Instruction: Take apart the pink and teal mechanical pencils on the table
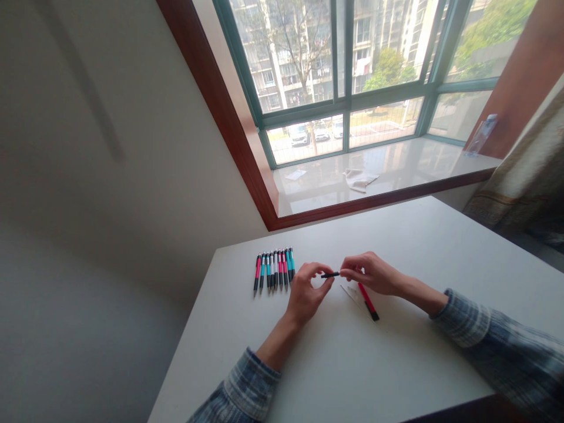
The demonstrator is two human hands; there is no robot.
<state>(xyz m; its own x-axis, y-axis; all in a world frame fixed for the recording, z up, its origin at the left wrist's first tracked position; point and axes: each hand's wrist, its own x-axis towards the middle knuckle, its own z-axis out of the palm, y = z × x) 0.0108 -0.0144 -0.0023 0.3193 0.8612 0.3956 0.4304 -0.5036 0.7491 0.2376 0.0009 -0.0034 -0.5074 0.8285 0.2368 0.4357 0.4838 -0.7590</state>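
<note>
A small black pen part (329, 275) is held between my two hands above the table. My left hand (306, 292) pinches its left end between thumb and fingers. At its right end, the fingertips of my right hand (370, 272) are closed on it. Below my right hand lies a red pen barrel (368, 301) with a black grip, tilted on the tabletop. Beside it to the left rests a thin pale refill (351, 295), partly in the hand's shadow. Left of my left hand, several pens (273, 270) in red, teal and white lie side by side in a row.
The white table (335, 364) has its far edge against the wall and window sill. On the sill (308, 197) are a crumpled cloth (360, 180), a paper scrap (295, 175) and a clear bottle (481, 135). A curtain (520, 170) hangs at the right.
</note>
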